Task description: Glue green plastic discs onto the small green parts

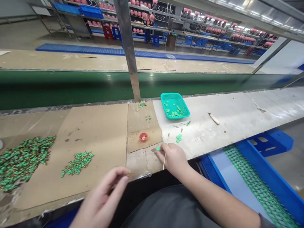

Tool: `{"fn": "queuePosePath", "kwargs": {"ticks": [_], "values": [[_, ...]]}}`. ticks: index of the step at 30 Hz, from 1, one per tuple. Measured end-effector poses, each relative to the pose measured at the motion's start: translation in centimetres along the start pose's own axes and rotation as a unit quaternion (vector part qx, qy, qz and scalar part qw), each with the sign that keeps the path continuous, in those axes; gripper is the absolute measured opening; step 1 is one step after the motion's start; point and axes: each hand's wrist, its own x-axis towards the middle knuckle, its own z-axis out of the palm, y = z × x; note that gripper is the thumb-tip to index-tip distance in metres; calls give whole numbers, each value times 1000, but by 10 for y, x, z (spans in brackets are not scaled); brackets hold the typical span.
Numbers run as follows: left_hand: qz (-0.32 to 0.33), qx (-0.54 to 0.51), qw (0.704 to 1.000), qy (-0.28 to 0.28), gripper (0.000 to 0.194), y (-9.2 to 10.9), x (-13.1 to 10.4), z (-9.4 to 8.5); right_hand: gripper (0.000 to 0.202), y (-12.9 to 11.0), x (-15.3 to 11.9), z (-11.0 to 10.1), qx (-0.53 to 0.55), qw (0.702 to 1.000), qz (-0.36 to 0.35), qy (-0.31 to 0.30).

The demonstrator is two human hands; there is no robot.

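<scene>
My left hand (105,196) is over the front edge of the bench, thumb and fingers pinched on a small gold-coloured piece (129,174), mostly hidden. My right hand (175,158) grips a thin paintbrush (164,161) with a dark tip pointing away from me. At its fingertips is a light-green disc (158,148); whether they hold it or only touch it, I cannot tell. Beyond lies a small red dish (143,137) with pale contents. Several green discs (179,138) lie right of the brush. Small green-and-gold pieces (77,163) form a pile on cardboard at the left.
A larger pile of green-and-gold pieces (23,161) spreads at far left. A turquoise basket (163,106) holds green discs. A knife (214,118) lies to its right. A metal post (128,47) rises behind the bench. Blue trays (268,171) with rows of green pieces stand lower right.
</scene>
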Motion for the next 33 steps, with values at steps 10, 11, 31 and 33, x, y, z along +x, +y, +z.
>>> {"fn": "queuePosePath", "kwargs": {"ticks": [10, 11, 31, 33], "values": [[235, 57, 970, 0, 33, 10, 49, 82, 23, 24, -2, -37, 73, 996, -59, 6], [233, 54, 971, 3, 32, 9, 49, 82, 21, 24, 2, -33, 71, 995, -73, -9], [302, 154, 940, -50, 30, -3, 46, 61, 52, -1, 8, -29, 166, 983, -59, 49], [317, 187, 928, -57, 36, -3, 48, 65, 42, 1, 12, -40, 212, 974, -14, 82]]}}
